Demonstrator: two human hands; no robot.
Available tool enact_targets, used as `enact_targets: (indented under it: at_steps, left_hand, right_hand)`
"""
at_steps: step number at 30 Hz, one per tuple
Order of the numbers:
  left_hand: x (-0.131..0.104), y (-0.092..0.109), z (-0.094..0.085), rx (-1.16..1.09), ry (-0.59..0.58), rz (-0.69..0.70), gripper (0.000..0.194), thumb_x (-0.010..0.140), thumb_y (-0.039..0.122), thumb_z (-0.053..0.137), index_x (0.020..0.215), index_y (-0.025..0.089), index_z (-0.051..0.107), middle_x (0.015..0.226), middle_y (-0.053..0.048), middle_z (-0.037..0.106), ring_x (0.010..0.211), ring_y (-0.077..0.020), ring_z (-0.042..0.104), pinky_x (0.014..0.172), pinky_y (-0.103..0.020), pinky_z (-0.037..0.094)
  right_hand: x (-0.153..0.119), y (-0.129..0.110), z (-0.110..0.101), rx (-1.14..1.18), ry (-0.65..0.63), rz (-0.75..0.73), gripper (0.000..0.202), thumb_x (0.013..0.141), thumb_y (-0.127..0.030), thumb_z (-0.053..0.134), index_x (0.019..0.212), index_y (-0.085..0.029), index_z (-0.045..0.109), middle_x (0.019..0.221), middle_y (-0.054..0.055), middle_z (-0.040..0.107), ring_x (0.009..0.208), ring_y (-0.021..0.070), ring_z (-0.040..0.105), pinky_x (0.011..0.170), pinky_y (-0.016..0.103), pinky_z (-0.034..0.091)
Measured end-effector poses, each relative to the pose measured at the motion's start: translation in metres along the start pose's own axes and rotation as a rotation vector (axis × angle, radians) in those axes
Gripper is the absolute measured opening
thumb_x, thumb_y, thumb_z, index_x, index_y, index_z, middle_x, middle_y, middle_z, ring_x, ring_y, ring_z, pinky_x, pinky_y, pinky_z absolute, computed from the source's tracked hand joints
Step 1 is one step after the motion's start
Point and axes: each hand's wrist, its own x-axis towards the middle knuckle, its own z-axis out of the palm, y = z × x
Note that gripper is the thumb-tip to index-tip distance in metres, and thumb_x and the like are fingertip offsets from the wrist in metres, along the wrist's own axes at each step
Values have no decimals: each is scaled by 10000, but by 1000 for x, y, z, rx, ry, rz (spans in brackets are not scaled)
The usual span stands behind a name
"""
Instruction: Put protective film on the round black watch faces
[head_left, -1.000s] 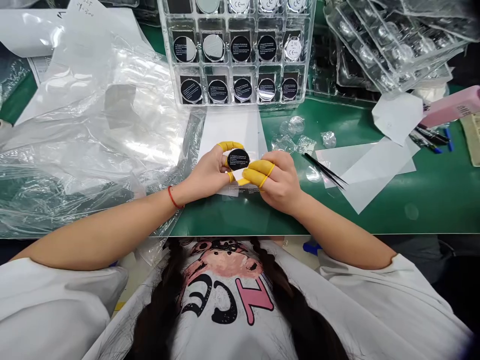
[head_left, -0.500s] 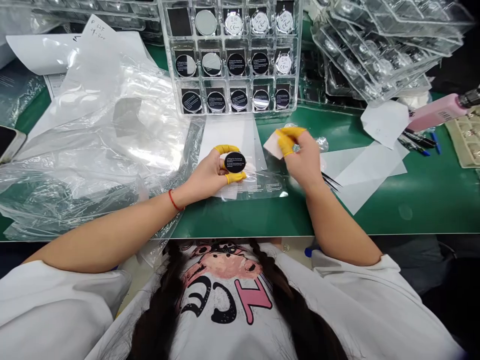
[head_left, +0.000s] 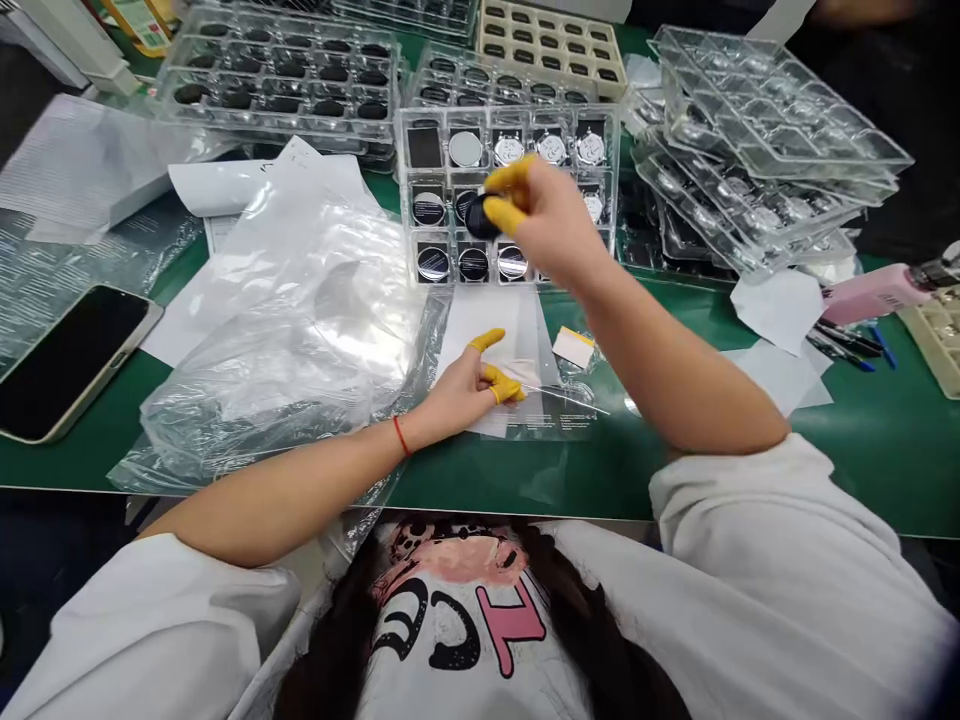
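Observation:
Between the yellow-covered thumb and finger of my right hand (head_left: 551,215) is a round black disc (head_left: 482,216), slightly blurred, over the middle row of a clear compartment tray (head_left: 405,228). That tray holds black discs and silver-white round pieces in its cells. My left hand (head_left: 480,385) rests low over white paper (head_left: 480,315), its yellow-covered fingers apart and holding nothing. Thin tweezers (head_left: 566,398) lie just right of its fingertips, above a clear film with printed text (head_left: 551,425). A small white pad with a yellow edge (head_left: 574,347) lies on the green table.
Crumpled clear plastic (head_left: 300,350) covers the left side, beside a phone (head_left: 71,360). Trays of black discs (head_left: 277,75) stand at the back left, stacked clear trays (head_left: 780,110) at the back right. A pink bottle (head_left: 874,294) and pens (head_left: 847,342) are at the right.
The black disc has passed from my left hand to my right, which has moved up to the tray. The white pad now lies on the table. My view has shifted, showing more of the back.

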Motion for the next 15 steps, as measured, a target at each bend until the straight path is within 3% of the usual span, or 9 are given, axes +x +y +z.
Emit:
enact_targets:
  at_steps: [3,6,8,10,13,15]
  left_hand:
    - [-1,-3,-2,-32,-27,-2,795,872,214,652,1509,138,184,728,17,680,806,-148,701,861,-340,560]
    - [-2,-5,-4,-29,-57,-13,772,895,245,629,1515,143,179,776,1,695,780,-132,699,867,-335,548]
    - [-3,-6,-5,-22,-63,-17,751,893,249,632,1506,152,208,787,-2,696,779,-133,698,865,-333,539]
    - [-3,-6,-6,-11,-65,-12,728,889,243,635,1495,157,240,796,-7,697,803,-139,697,875,-337,530]
    - [-1,-7,-6,8,-69,-8,713,893,243,629,1490,151,250,803,-18,703,822,-148,696,873,-339,524]
    - [1,-7,-6,13,-74,-10,707,902,256,620,1492,153,244,813,-24,707,823,-150,697,860,-335,527]
  right_hand:
    - [85,-3,17,-143,148,-57,212,922,-132,582,1131,-94,567,936,-2,620,706,49,433,732,205,421]
    - [137,-4,39,-188,143,-78,219,915,-152,594,1131,-113,600,1052,10,674,788,46,491,800,196,435]
    - [152,-1,46,-247,120,-83,179,896,-139,615,1070,-120,652,1043,19,707,853,68,546,863,233,456]
    - [157,8,38,-324,133,-81,166,893,-116,597,1030,-93,688,1094,69,719,981,123,588,951,321,454]
    - [159,30,7,-437,153,-42,202,890,-102,560,996,-26,714,1152,148,718,1129,208,606,1021,459,410]
    - [162,47,-13,-493,95,18,115,774,-106,685,808,-2,722,1011,148,758,1078,224,654,988,464,429]
